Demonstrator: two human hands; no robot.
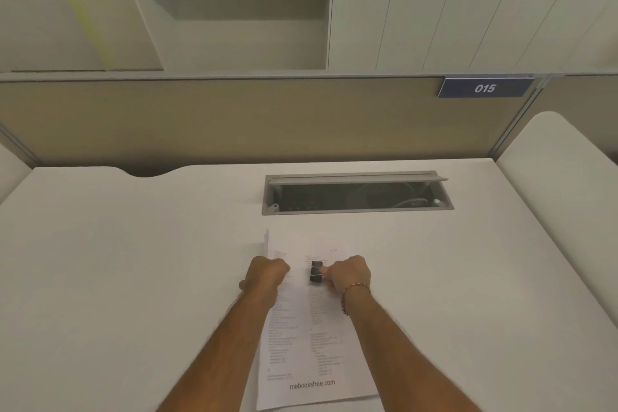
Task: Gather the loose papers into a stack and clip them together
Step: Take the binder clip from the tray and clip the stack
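right hand pinches the black binder clip at mid-frame over the gathered papers on the worktop, left hand fisted on them; stacking looks done, clipping not yet.

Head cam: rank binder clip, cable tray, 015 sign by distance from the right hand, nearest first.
From the right hand:
1. Binder clip: touching its fingers, just to the left, over the paper stack.
2. Cable tray: open slot in the desk, straight ahead beyond the papers.
3. 015 sign: on the partition top edge, far ahead and to the right.
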